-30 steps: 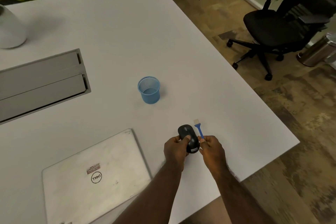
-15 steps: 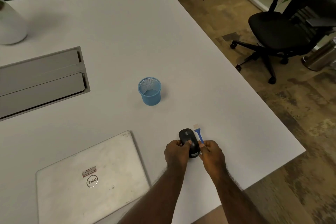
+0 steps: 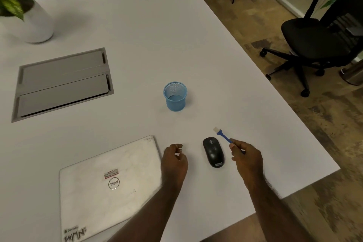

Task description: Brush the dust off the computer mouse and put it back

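Note:
The black computer mouse [image 3: 213,151] lies flat on the white table [image 3: 137,35], between my two hands and touched by neither. My right hand [image 3: 246,158] is to its right, pinching the handle of a small blue brush [image 3: 222,134] whose pale bristles point up and to the left, just beyond the mouse's far end. My left hand [image 3: 173,160] hovers to the left of the mouse with its fingers loosely curled and nothing in it.
A closed white laptop [image 3: 110,184] lies at the near left. A blue mesh cup [image 3: 175,96] stands beyond the mouse. A grey cable hatch [image 3: 62,82] and a potted plant [image 3: 29,15] are at the far left. The table's right edge is near my right hand; an office chair [image 3: 318,41] stands beyond it.
My left hand has let go of the mouse and moved left; the mouse now rests on the table. My right hand has drawn away to the right with the brush.

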